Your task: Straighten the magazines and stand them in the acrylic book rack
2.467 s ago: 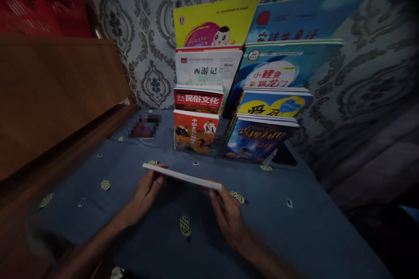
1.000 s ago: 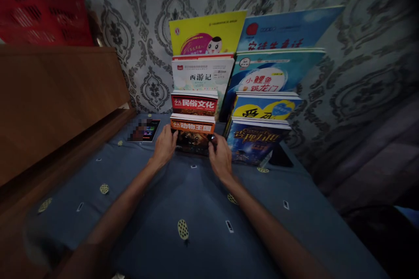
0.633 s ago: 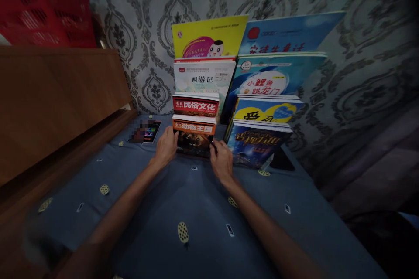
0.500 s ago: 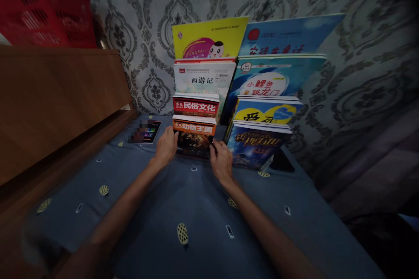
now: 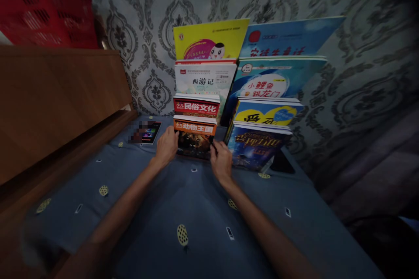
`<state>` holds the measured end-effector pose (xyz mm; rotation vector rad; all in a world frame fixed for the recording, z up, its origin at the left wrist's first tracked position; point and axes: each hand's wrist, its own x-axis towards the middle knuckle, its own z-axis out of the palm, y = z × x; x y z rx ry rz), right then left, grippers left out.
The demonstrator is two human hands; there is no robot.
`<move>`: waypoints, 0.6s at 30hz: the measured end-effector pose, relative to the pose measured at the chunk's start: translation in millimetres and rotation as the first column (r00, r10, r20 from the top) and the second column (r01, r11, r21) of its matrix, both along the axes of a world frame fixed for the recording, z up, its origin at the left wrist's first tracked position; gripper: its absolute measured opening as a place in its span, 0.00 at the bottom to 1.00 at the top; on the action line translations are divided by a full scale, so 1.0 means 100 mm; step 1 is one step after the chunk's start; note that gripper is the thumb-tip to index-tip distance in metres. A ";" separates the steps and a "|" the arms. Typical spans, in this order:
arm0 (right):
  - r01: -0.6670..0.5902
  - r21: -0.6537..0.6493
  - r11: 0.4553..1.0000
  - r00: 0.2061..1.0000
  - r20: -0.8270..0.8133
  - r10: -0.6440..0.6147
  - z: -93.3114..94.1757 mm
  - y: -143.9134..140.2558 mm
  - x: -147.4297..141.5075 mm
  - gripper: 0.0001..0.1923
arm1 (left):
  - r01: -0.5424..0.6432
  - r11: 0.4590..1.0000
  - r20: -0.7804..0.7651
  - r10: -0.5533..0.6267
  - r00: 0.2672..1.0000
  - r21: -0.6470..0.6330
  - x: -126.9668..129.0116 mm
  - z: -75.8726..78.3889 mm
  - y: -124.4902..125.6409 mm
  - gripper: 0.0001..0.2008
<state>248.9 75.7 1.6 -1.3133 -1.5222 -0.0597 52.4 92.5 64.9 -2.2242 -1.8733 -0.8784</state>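
Observation:
A small book with an orange title band and a lion on its dark cover (image 5: 195, 139) stands upright at the front of the left row. My left hand (image 5: 167, 144) grips its left edge, and my right hand (image 5: 221, 159) pinches its right edge, fingers curled on both. Right behind it rises a red-banded book (image 5: 196, 107), then a white book (image 5: 204, 79) and a tall yellow book (image 5: 209, 39). In the right row, beside my right hand, a dark blue book (image 5: 257, 146) stands in front of a yellow-and-blue one (image 5: 252, 111).
Taller teal (image 5: 278, 76) and blue books (image 5: 294, 37) stand at the back right, against the patterned wall (image 5: 157, 52). A thin dark-covered book (image 5: 151, 133) lies flat on the blue cloth (image 5: 147, 226). At left is a wooden cabinet (image 5: 59, 104) with a red basket (image 5: 49, 13) on top.
The view has shifted very slightly, so the books appear a little lower. Both hands keep the same hold on the lion book.

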 end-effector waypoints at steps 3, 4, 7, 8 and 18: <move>0.008 -0.002 1.000 1.000 0.007 -0.008 0.01 0.00 0.00 0.18 | 0.004 1.000 -0.002 -0.004 1.000 0.003 0.00 -0.01 0.02 0.06; 0.012 -0.004 1.000 1.000 0.009 -0.012 0.01 0.00 -0.01 0.19 | 0.007 1.000 -0.004 -0.007 1.000 0.006 0.00 -0.01 0.02 0.06; 0.010 -0.008 1.000 1.000 0.011 -0.009 0.02 0.00 -0.01 0.19 | 0.017 1.000 -0.003 -0.017 1.000 0.015 -0.01 -0.01 0.04 0.06; 0.006 -0.009 1.000 1.000 0.011 -0.006 0.03 0.00 -0.01 0.19 | 0.021 1.000 -0.002 -0.021 1.000 0.016 -0.01 -0.02 0.05 0.06; -0.003 -0.009 1.000 1.000 0.011 0.003 0.01 0.01 0.00 0.19 | 0.073 0.996 0.069 -0.077 0.995 0.056 -0.02 -0.08 0.10 0.06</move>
